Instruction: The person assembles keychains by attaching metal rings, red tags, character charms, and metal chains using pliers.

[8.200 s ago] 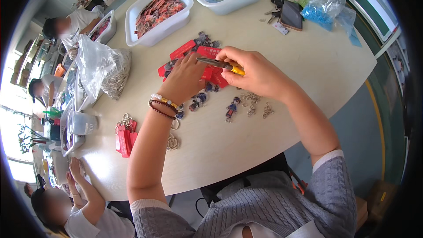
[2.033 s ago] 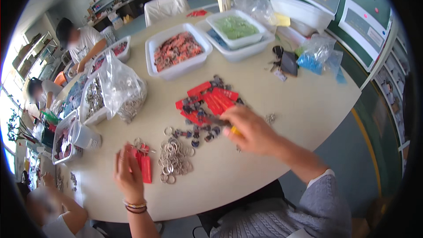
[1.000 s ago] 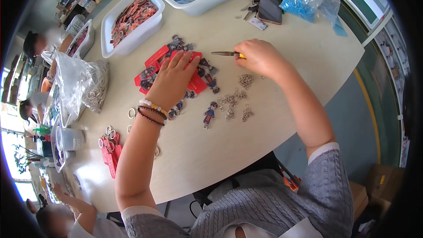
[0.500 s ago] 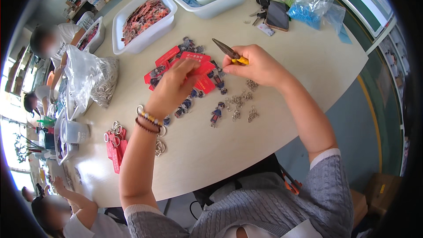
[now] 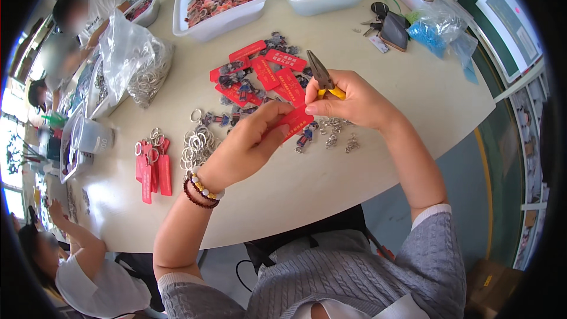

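Between the thumb and fingers of my left hand [image 5: 245,145] is a flat red tag [image 5: 299,120]. My right hand [image 5: 363,100] is closed round pliers [image 5: 319,71] with yellow handles, jaws pointing up and away. Its thumb and fingertip meet the far end of the red tag. Beyond my hands lies a loose pile of red tags [image 5: 267,73] mixed with flat printed figure charms. One figure charm [image 5: 306,137] lies just under the held tag, beside small metal clasps [image 5: 332,133]. Left of my left wrist is a heap of split rings [image 5: 198,146].
Several red tags with rings [image 5: 164,175] lie at left. A plastic bag of metal rings [image 5: 150,80] stands behind them. White tubs [image 5: 182,12] line the far side. Keys, a phone [image 5: 394,31] and a bag of blue pieces [image 5: 430,36] sit far right. People work at left.
My left hand has come back from the pile toward me and now holds a red tag. My right hand has met it, with the pliers turned more upright. The whole view has shifted.
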Demonstrator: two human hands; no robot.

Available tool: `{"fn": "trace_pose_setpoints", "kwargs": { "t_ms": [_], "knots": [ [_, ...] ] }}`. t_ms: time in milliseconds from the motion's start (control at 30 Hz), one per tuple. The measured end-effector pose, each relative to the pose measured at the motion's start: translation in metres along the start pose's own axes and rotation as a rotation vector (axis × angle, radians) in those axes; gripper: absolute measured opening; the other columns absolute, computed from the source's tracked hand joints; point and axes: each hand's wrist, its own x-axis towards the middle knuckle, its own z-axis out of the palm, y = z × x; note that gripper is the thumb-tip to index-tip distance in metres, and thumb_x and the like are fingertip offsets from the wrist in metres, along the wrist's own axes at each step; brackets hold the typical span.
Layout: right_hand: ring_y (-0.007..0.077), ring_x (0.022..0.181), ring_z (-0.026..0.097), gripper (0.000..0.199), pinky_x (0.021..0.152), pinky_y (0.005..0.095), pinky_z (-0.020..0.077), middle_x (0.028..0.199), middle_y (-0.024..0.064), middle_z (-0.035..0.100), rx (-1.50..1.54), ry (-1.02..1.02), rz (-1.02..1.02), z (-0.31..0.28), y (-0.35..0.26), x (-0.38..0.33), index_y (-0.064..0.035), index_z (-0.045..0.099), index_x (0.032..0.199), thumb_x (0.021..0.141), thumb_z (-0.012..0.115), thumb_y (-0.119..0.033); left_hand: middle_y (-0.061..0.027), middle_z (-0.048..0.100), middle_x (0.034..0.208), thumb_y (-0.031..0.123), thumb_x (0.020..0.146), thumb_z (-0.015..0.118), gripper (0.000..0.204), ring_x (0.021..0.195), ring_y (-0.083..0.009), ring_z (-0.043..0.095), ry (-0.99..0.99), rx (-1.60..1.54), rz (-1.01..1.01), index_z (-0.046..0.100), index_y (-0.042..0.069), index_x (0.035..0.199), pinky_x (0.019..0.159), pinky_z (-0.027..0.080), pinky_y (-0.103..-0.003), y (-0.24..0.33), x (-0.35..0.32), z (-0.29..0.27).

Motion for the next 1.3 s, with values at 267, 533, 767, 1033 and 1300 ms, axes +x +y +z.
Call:
{"fn": "trace_pose_setpoints", "kwargs": {
  "t_ms": [267, 533, 767, 1033, 1300],
  "knots": [
    [0.0063, 0.078, 0.050, 0.021, 0.072, 0.0227, 0.0440, 0.084, -0.0019, 0.055, 0.078, -0.102, -0.008, 0.017, -0.004, 0.000, -0.0063, 0.055, 0.091, 0.082, 0.073, -0.010, -0.0101, 0.057, 0.091, 0.001, 0.093, 0.047, 0.023, 0.079, -0.0143, 0.053, 0.047, -0.017, 0.062, 0.049, -0.002, 0.116, 0.072, 0.044, -0.027, -0.010, -0.023, -0.005],
    [0.0074, 0.078, 0.050, 0.021, 0.072, 0.0241, 0.0434, 0.081, -0.0021, 0.053, 0.085, -0.193, 0.057, 0.039, -0.012, 0.005, -0.0068, 0.054, 0.090, 0.081, 0.073, -0.009, -0.0118, 0.057, 0.091, 0.001, 0.092, 0.048, 0.025, 0.079, -0.0191, 0.055, 0.032, 0.017, 0.065, 0.050, 0.001, 0.118, 0.072, 0.044, -0.030, -0.014, -0.049, -0.016],
    [0.0073, 0.075, 0.048, 0.017, 0.068, 0.0239, 0.0408, 0.080, -0.0026, 0.051, -0.010, -0.273, 0.046, 0.064, -0.030, 0.011, -0.0072, 0.054, 0.089, 0.083, 0.070, -0.007, -0.0131, 0.060, 0.088, -0.001, 0.088, 0.054, 0.028, 0.077, -0.0219, 0.061, 0.038, 0.068, 0.228, 0.050, 0.002, 0.115, 0.069, 0.047, -0.030, -0.024, -0.071, -0.026],
    [0.0091, 0.080, 0.051, 0.016, 0.073, 0.0253, 0.0419, 0.083, -0.0012, 0.052, -0.007, -0.274, -0.103, 0.094, -0.030, 0.028, -0.0071, 0.054, 0.087, 0.085, 0.069, -0.008, -0.0096, 0.067, 0.085, 0.005, 0.082, 0.070, 0.016, 0.073, -0.0167, 0.067, 0.352, 0.387, 0.172, 0.060, 0.000, 0.093, 0.064, 0.052, -0.027, -0.008, -0.086, -0.026],
    [0.0109, 0.082, 0.057, 0.015, 0.076, 0.0269, 0.0441, 0.084, 0.0003, 0.058, 0.119, -0.391, -0.034, 0.108, -0.033, 0.028, -0.0066, 0.057, 0.086, 0.082, 0.071, -0.005, -0.0062, 0.064, 0.077, 0.014, 0.078, 0.073, 0.015, 0.060, -0.0226, 0.062, 0.273, 0.430, 0.540, 0.061, 0.007, 0.084, 0.052, 0.048, -0.032, -0.026, -0.095, -0.047]
  ]
}}
